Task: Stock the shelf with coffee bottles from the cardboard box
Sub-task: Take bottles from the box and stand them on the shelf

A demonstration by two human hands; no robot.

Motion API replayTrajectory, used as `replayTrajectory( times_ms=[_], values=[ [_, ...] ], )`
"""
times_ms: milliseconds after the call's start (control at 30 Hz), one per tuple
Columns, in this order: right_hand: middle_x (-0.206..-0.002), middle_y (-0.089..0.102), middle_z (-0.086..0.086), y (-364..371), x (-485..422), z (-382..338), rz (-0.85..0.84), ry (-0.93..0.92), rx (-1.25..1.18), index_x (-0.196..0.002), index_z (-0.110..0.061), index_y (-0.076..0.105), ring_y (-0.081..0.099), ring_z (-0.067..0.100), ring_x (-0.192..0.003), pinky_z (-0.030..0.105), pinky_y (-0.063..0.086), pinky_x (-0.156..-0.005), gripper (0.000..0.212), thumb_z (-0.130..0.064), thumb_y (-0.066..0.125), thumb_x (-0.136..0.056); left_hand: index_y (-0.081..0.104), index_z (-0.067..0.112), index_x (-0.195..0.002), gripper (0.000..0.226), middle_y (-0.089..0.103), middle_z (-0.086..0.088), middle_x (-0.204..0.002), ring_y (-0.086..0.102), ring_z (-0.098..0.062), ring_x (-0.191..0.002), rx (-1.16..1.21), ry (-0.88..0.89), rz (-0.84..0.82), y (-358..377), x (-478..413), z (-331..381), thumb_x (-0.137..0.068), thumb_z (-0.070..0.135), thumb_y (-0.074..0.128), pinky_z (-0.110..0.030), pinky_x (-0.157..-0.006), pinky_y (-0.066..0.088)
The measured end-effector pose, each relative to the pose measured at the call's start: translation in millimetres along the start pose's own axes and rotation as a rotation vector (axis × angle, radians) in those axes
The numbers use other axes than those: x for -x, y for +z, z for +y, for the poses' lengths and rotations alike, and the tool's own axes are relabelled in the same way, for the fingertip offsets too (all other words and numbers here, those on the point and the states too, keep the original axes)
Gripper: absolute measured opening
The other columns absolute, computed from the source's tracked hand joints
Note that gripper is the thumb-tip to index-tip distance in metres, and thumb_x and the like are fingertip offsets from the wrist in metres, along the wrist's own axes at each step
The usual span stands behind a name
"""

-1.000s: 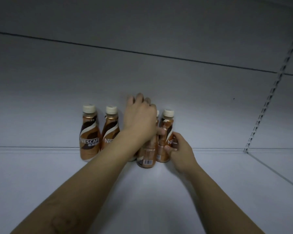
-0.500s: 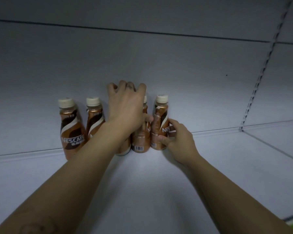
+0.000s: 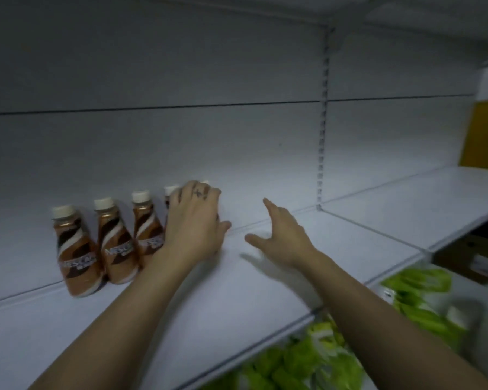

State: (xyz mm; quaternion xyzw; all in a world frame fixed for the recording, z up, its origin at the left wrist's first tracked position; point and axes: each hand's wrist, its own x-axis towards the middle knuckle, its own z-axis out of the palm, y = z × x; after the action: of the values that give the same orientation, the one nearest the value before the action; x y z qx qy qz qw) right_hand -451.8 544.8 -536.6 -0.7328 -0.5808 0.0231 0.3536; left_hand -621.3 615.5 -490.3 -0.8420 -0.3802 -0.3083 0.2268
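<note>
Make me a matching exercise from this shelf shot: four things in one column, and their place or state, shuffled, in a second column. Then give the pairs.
Things
1. left hand
2. right hand
3. leftmost coffee bottle
4. green packages

Place or state
A. below the shelf board
B. open, fingers spread, holding nothing
C. standing free at the row's end, label facing out
D. laid against the bottles at the right end of the row

Pairs: 1-D, 2-B, 3-C, 4-A

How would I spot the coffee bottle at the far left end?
Find the white shelf with a row of brown coffee bottles along its back wall. The leftmost bottle stands farthest from the left hand, fully visible, its label facing you.
</note>
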Motion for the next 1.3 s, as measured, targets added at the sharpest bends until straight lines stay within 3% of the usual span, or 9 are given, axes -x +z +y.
replayTrajectory(
  times_ms=[167, 267, 533, 667, 800, 900, 1033, 1167, 1300],
  values=[
    [-0.157, 0.028, 0.007, -80.2, 87.5, 91.8, 0.161, 0.175, 0.2, -0.153, -0.021, 0.018, 0.025, 0.025, -0.143, 0.048, 0.025, -0.114, 0.094, -0.06, 0.061, -0.079, 0.051, 0.021, -0.128, 0.061, 0.055, -0.003, -0.129, 0.04, -0.023, -0.123, 0.38, 0.285, -0.082, 2.6, -5.9, 138.5, -0.077, 0.054, 0.061, -0.034, -0.097, 0.021],
    [-0.154, 0.032, 0.008, -124.3, 158.3, 156.4, 0.23, 0.375, 0.292, -0.152, -0.019, 0.023, 0.031, 0.027, -0.14, 0.045, 0.029, -0.112, 0.095, -0.066, 0.06, -0.078, 0.048, 0.02, -0.131, 0.068, 0.053, -0.004, -0.132, 0.04, -0.023, -0.124, 0.63, 0.436, -0.259, 8.3, 11.8, 243.4, -0.075, 0.056, 0.064, -0.036, -0.1, 0.029],
    [-0.151, 0.036, 0.008, -191.9, 366.9, 296.9, 0.23, 0.99, 0.281, -0.149, -0.026, 0.025, 0.041, 0.032, -0.131, 0.049, 0.038, -0.104, 0.09, -0.062, 0.064, -0.076, 0.045, 0.021, -0.134, 0.074, 0.052, -0.007, -0.134, 0.044, -0.026, -0.123, 0.777, 0.779, -0.63, 27.1, 98.9, 479.5, -0.074, 0.058, 0.066, -0.037, -0.098, 0.037],
    [-0.148, 0.041, 0.012, -205.6, 457.5, 351.3, 0.293, 1.242, 0.138, -0.147, -0.021, 0.034, 0.044, 0.031, -0.13, 0.041, 0.042, -0.102, 0.085, -0.057, 0.067, -0.077, 0.044, 0.019, -0.135, 0.073, 0.051, -0.006, -0.135, 0.043, -0.025, -0.124, 0.799, 0.872, -0.827, 50.6, 152.8, 565.9, -0.075, 0.056, 0.065, -0.037, -0.098, 0.038],
    [-0.134, 0.057, 0.009, -183.6, 522.6, 407.9, 0.33, 1.383, -0.085, -0.138, -0.013, 0.046, 0.056, 0.017, -0.106, 0.024, 0.042, -0.083, 0.07, -0.044, 0.072, -0.081, 0.044, 0.02, -0.135, 0.074, 0.049, -0.006, -0.136, 0.045, -0.024, -0.124, 0.774, 0.886, -1.086, 96.2, 205.6, 638.1, -0.074, 0.054, 0.067, -0.038, -0.097, 0.042],
    [-0.124, 0.063, 0.006, -146.9, 550.6, 452.1, 0.311, 1.487, -0.223, -0.134, -0.015, 0.05, 0.059, 0.021, -0.111, 0.038, 0.048, -0.095, 0.063, -0.041, 0.072, -0.081, 0.05, 0.019, -0.13, 0.068, 0.054, -0.005, -0.132, 0.05, -0.022, -0.118, 0.772, 0.861, -1.288, 141.1, 242.2, 676.9, -0.072, 0.049, 0.072, -0.026, -0.088, 0.039],
    [-0.121, 0.062, 0.004, -90.1, 579.2, 509.2, 0.257, 1.603, -0.343, -0.136, -0.015, 0.047, 0.059, 0.02, -0.11, 0.028, 0.047, -0.087, 0.061, -0.035, 0.07, -0.083, 0.048, 0.021, -0.129, 0.068, 0.056, -0.002, -0.129, 0.053, -0.018, -0.112, 0.724, 0.867, -1.52, 204.8, 291.9, 718.2, -0.07, 0.042, 0.076, -0.029, -0.09, 0.042],
    [-0.131, 0.057, 0.009, -43.5, 608.1, 562.2, 0.257, 1.78, -0.412, -0.14, -0.016, 0.04, 0.058, 0.021, -0.112, 0.036, 0.048, -0.093, 0.065, -0.03, 0.071, -0.084, 0.039, 0.024, -0.138, 0.077, 0.046, -0.002, -0.139, 0.046, -0.022, -0.125, 0.735, 0.824, -1.588, 258.5, 341.2, 758.1, -0.072, 0.035, 0.076, -0.041, -0.102, 0.04],
    [-0.138, 0.048, 0.012, -0.1, 631.0, 596.7, 0.304, 1.977, -0.428, -0.144, -0.015, 0.032, 0.052, 0.03, -0.122, 0.038, 0.047, -0.093, 0.079, -0.031, 0.076, -0.08, 0.009, 0.02, -0.15, 0.095, 0.012, -0.011, -0.157, 0.008, -0.03, -0.144, 0.634, 0.951, -1.496, 291.1, 390.3, 797.2, -0.078, 0.034, 0.071, -0.043, -0.115, 0.019]
  ],
)
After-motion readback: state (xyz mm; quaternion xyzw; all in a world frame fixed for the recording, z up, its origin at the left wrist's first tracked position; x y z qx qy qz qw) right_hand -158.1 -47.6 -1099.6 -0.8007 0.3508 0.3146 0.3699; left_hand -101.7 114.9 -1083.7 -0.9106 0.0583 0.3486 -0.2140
